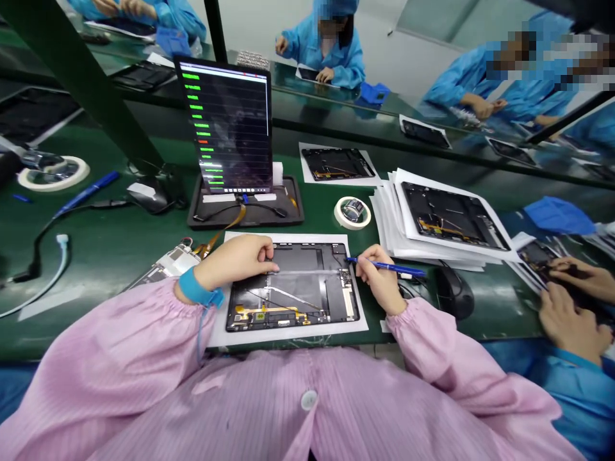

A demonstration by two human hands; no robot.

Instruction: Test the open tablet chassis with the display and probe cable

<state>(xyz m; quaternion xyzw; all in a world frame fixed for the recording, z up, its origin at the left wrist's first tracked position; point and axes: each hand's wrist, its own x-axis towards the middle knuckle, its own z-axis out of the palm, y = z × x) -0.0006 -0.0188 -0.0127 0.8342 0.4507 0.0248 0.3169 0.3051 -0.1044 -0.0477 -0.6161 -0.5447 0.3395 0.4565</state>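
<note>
Pinching blue pen, right hand at two o'clock on tablet shell; shell on paper, twelve o'clock. Left hand at eleven, fingers curled, cannot tell if gripping. Best: light tip, shell braced.

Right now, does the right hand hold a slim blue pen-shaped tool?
Yes, the right hand grips the blue tool, its tip pointing left.

screen text: too small | casing: corner behind left hand | co-worker's sleeve: cut at right edge
</note>
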